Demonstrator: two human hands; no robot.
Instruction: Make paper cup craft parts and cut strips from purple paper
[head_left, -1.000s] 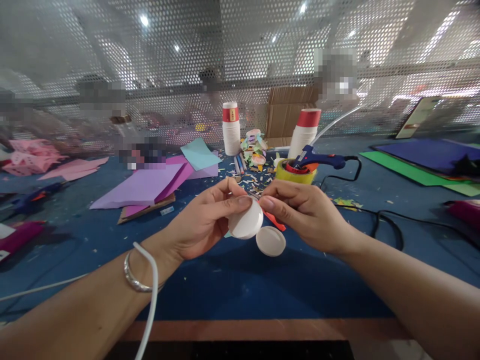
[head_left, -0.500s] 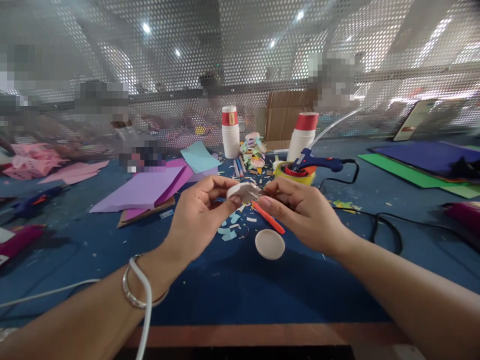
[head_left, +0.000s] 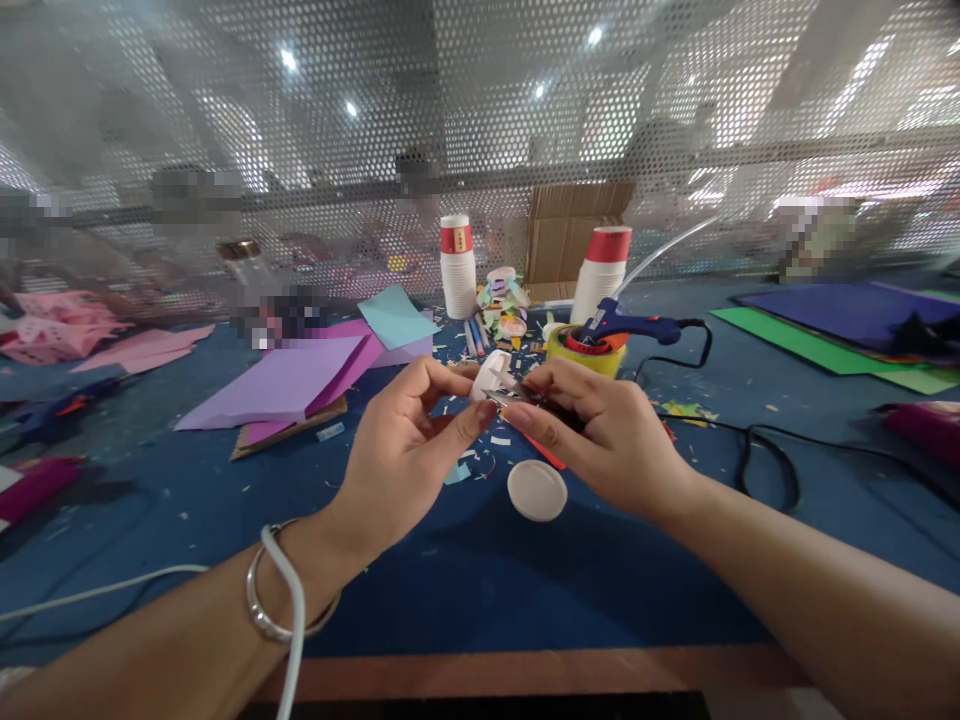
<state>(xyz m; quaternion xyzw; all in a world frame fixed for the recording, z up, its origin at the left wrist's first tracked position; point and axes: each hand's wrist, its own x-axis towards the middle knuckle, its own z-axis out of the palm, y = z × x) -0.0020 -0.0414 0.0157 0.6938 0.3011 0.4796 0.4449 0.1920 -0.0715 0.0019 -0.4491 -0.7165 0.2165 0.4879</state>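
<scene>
My left hand (head_left: 409, 430) pinches a small white paper cup piece (head_left: 489, 376) with a curved rim, held above the table. My right hand (head_left: 600, 420) is closed around scissors (head_left: 501, 398); their metal blades meet the white piece, while the handles are mostly hidden by the fingers. Below the hands a round white paper disc (head_left: 537, 490) lies on the blue table. An orange-red strip-like tool (head_left: 550, 455) shows partly beneath my right hand.
Stacked paper cups (head_left: 458, 275) stand at the back, with another stack (head_left: 602, 270) further right. A blue glue gun (head_left: 626, 322) rests on a yellow tape roll (head_left: 589, 352), its black cord (head_left: 757, 440) trailing right. Purple paper (head_left: 277, 375) lies left, green sheets (head_left: 795, 345) right.
The white piece has been turned more upright in my left hand. My right hand has shifted slightly left, and the scissors' blades now show against the piece.
</scene>
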